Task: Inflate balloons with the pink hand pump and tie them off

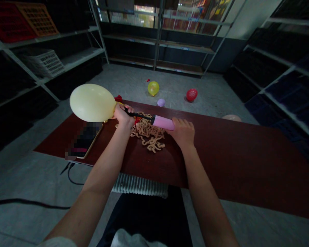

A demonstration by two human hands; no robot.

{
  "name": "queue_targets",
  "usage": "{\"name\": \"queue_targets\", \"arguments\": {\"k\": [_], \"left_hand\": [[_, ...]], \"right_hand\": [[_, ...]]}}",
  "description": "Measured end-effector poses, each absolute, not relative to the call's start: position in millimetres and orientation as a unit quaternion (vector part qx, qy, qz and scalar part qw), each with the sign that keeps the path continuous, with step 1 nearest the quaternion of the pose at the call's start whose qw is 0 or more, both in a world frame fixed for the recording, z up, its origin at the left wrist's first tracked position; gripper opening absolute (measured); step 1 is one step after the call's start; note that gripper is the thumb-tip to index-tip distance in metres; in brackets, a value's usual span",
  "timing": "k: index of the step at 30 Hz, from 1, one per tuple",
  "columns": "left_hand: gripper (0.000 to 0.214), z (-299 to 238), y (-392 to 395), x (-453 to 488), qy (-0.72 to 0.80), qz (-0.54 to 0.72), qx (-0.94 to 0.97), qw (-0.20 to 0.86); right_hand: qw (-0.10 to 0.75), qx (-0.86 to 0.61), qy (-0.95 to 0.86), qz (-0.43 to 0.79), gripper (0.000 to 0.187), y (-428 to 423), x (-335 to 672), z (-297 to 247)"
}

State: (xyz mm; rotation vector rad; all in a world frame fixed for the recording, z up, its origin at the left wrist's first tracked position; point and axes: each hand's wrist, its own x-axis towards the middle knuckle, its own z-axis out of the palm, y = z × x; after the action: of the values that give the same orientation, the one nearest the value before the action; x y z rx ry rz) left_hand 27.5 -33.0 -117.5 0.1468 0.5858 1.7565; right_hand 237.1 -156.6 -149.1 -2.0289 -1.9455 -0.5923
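Observation:
My left hand [124, 115] is closed round the neck of an inflated pale yellow balloon [92, 103] and the black end of a balloon pump. The balloon stands out to the left of that hand. My right hand [182, 132] grips the pump's pink barrel [163, 122]. A black rod joins the barrel to the end in my left hand, so the pump lies nearly level above the table [221, 154]. Beneath it is a heap of tan twisted cord [150, 132] with some red bits among it. My fingers hide the balloon's mouth.
A phone [86, 140] lies at the table's left. On the floor beyond are a yellow balloon [153, 88], a red balloon [192, 95] and a small purple balloon [161, 102]. Metal shelves [157, 43] line the room, with a white crate [47, 63] at left. A black cable [28, 203] crosses the floor.

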Motion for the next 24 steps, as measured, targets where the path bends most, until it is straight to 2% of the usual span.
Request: {"name": "queue_targets", "arguments": {"k": [8, 17, 24], "left_hand": [[0.04, -96, -33, -2, 0.22, 0.78, 0.061, 0.582], [0.046, -88, -46, 11, 0.24, 0.782, 0.092, 0.568], [0.052, -97, -64, 45, 0.234, 0.753, 0.136, 0.6]], "right_hand": [[0.177, -0.676, -0.66, -0.276, 0.034, -157, 267, -147], [0.156, -0.685, -0.672, -0.235, 0.04, -162, 254, -147], [0.158, -0.674, -0.694, -0.196, 0.043, -162, 219, -145]]}}
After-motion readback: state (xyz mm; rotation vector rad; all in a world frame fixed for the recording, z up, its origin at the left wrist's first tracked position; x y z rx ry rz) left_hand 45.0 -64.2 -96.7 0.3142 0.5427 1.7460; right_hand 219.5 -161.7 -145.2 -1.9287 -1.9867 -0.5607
